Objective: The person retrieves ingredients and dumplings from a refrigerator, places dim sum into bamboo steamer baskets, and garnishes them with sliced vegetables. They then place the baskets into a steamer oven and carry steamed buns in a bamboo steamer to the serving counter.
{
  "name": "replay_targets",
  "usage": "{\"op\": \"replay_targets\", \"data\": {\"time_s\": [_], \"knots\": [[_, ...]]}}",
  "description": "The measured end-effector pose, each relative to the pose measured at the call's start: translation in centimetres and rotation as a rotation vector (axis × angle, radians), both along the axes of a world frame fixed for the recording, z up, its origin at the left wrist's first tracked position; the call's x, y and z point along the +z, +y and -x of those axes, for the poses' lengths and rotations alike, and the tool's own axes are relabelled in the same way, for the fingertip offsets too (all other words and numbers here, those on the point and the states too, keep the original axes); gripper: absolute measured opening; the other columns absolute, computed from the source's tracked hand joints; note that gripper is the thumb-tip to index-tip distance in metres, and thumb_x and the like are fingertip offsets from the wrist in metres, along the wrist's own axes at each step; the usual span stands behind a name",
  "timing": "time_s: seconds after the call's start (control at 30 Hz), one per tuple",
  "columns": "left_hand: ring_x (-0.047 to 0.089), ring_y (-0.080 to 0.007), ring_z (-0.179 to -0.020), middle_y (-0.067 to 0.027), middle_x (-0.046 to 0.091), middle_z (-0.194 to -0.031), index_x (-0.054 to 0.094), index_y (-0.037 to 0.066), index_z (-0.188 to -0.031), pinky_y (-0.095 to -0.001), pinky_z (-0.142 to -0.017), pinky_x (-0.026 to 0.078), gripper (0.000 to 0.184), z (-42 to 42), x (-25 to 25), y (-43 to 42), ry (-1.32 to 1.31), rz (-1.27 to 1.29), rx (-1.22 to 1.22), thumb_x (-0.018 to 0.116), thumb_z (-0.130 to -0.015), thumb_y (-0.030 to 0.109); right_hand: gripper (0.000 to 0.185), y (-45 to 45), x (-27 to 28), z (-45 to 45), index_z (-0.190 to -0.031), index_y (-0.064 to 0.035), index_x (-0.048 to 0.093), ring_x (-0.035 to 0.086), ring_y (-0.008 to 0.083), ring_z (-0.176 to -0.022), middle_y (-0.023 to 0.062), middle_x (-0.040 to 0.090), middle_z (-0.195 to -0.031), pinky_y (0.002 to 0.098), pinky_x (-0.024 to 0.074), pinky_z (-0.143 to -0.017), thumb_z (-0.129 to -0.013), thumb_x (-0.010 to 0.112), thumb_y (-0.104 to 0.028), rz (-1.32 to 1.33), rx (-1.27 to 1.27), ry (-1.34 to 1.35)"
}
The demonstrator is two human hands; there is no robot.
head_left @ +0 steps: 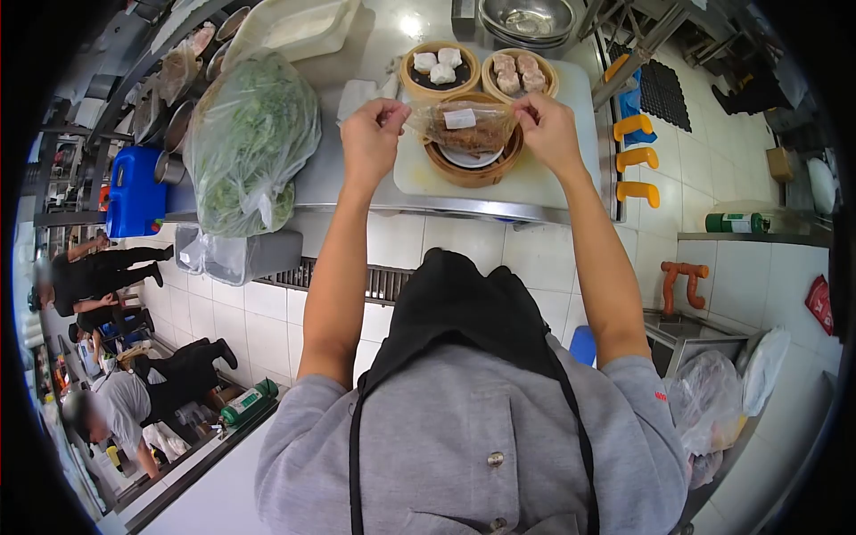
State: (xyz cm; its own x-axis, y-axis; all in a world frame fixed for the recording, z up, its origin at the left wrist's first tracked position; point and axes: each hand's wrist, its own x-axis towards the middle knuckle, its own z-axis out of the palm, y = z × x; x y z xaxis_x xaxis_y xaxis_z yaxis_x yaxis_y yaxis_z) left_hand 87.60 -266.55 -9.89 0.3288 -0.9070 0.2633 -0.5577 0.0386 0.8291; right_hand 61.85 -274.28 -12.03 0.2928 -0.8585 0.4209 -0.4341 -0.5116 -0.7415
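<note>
Between my two hands stretches a clear plastic bag [481, 134] with brown food inside and a white label on it. My left hand [373, 138] pinches its left end, and my right hand [547, 127] pinches the right end. Right below the bag sits a bamboo steamer [474, 176] with a white dish [470, 161] in it, partly hidden by the bag. Behind stand two more bamboo steamers: one with white dumplings [441, 64] at the left, one with pinkish-brown dumplings [519, 73] at the right. The near steamer rests on a white cutting board [415, 169].
A large plastic bag of leafy greens [254, 134] bulges over the counter's left side. Metal bowls [528, 18] and a white tray [294, 27] stand at the back. Yellow handles [636, 159] stick out along the right edge. Other people [134, 401] work at the far left.
</note>
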Motion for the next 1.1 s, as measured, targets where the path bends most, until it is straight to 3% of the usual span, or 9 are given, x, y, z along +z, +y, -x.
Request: {"op": "replay_targets", "data": {"time_s": [0.1, 0.27, 0.5, 0.7, 0.77, 0.9, 1.0, 1.07, 1.1], "knots": [[0.057, -0.0097, -0.055, -0.0064, 0.064, -0.063, 0.071, -0.003, -0.088, -0.0258, -0.055, 0.046, 0.014, -0.2, 0.3, -0.2, 0.090, 0.021, 0.036, 0.072, -0.083, 0.011, 0.011, -0.6, 0.9, -0.4, -0.089, 0.0002, 0.065, 0.065, 0.0302, -0.073, 0.0156, 0.066, -0.079, 0.0381, 0.0503, -0.068, -0.078, 0.062, 0.000, 0.030, -0.007, 0.002], [0.057, -0.0098, -0.057, -0.0060, 0.064, -0.064, 0.071, -0.003, -0.091, -0.0251, -0.057, 0.047, 0.015, -0.3, 0.5, 0.3, 0.169, 0.018, 0.039, 0.072, -0.083, 0.011, 0.013, -1.8, 2.0, -1.6, -0.090, -0.0002, 0.066, 0.063, 0.0267, -0.070, 0.0145, 0.066, -0.078, 0.0345, 0.0491, -0.066, -0.078, 0.061, -0.001, 0.070, 0.060, -0.110], [0.063, -0.0157, -0.067, -0.0116, 0.064, -0.082, 0.070, -0.001, -0.105, -0.0293, -0.063, 0.051, 0.031, 1.2, -4.2, 0.6, -0.142, -0.001, -0.269, 0.077, -0.076, 0.005, 0.012, -3.5, 1.6, -4.6, -0.092, 0.0005, 0.066, 0.061, 0.0146, -0.071, 0.0082, 0.065, -0.077, 0.0295, 0.0492, -0.065, -0.081, 0.061, 0.000, -0.039, 0.203, 0.021], [0.063, -0.0130, -0.075, -0.0095, 0.068, -0.083, 0.066, -0.006, -0.098, -0.0277, -0.067, 0.051, 0.020, 3.4, -4.8, 0.7, 0.145, -0.097, -0.051, 0.071, -0.082, 0.006, 0.013, -3.4, 3.5, -7.5, -0.091, -0.0003, 0.068, 0.063, 0.0142, -0.075, 0.0067, 0.068, -0.082, 0.0310, 0.0507, -0.069, -0.079, 0.066, -0.004, -0.495, 0.441, -0.132], [0.059, -0.0174, -0.061, -0.0114, 0.066, -0.077, 0.065, -0.003, -0.086, -0.0306, -0.060, 0.049, 0.018, 4.6, -3.6, 1.4, 0.182, -0.021, -0.003, 0.074, -0.078, 0.009, 0.014, -3.4, 3.8, -8.9, -0.091, -0.0012, 0.068, 0.063, 0.0145, -0.075, 0.0067, 0.068, -0.081, 0.0307, 0.0509, -0.069, -0.078, 0.067, -0.006, -0.119, 0.524, 0.025], [0.059, -0.0160, -0.062, -0.0100, 0.066, -0.077, 0.062, -0.005, -0.087, -0.0287, -0.061, 0.049, 0.026, 3.2, -6.9, 0.0, -0.022, 0.075, 0.077, 0.076, -0.076, 0.014, 0.016, -3.2, 3.6, -10.0, -0.093, -0.0031, 0.068, 0.065, 0.0207, -0.074, 0.0078, 0.069, -0.081, 0.0323, 0.0510, -0.070, -0.078, 0.067, -0.010, -0.040, 0.554, 0.072], [0.060, -0.0166, -0.069, -0.0105, 0.063, -0.081, 0.058, -0.006, -0.090, -0.0281, -0.067, 0.052, 0.021, 1.6, -7.6, 0.0, 0.238, -0.119, 0.172, 0.069, -0.082, 0.009, 0.026, -4.1, 2.0, -7.6, -0.099, -0.0050, 0.069, 0.065, 0.0276, -0.087, 0.0105, 0.071, -0.089, 0.0370, 0.0515, -0.078, -0.078, 0.070, -0.020, -0.040, 0.310, 0.256], [0.061, -0.0177, -0.074, -0.0100, 0.060, -0.084, 0.056, -0.005, -0.092, -0.0305, -0.071, 0.055, 0.011, 1.5, -7.3, 0.5, 1.084, 0.004, 0.134, 0.061, -0.086, 0.003, 0.039, -3.3, 1.8, -5.5, -0.107, -0.0057, 0.068, 0.063, 0.0312, -0.096, 0.0124, 0.070, -0.098, 0.0394, 0.0497, -0.084, -0.075, 0.072, -0.028, -0.016, 0.343, 0.433], [0.061, -0.0177, -0.074, -0.0100, 0.060, -0.084, 0.056, -0.005, -0.092, -0.0305, -0.071, 0.055, 0.011, 1.4, -7.4, 0.8, 1.083, 0.010, 0.145, 0.061, -0.086, 0.003, 0.051, -2.5, 1.8, -5.1, -0.114, -0.0063, 0.066, 0.060, 0.0347, -0.104, 0.0143, 0.068, -0.107, 0.0419, 0.0479, -0.091, -0.073, 0.075, -0.035, 0.005, 0.358, 0.608]]}}
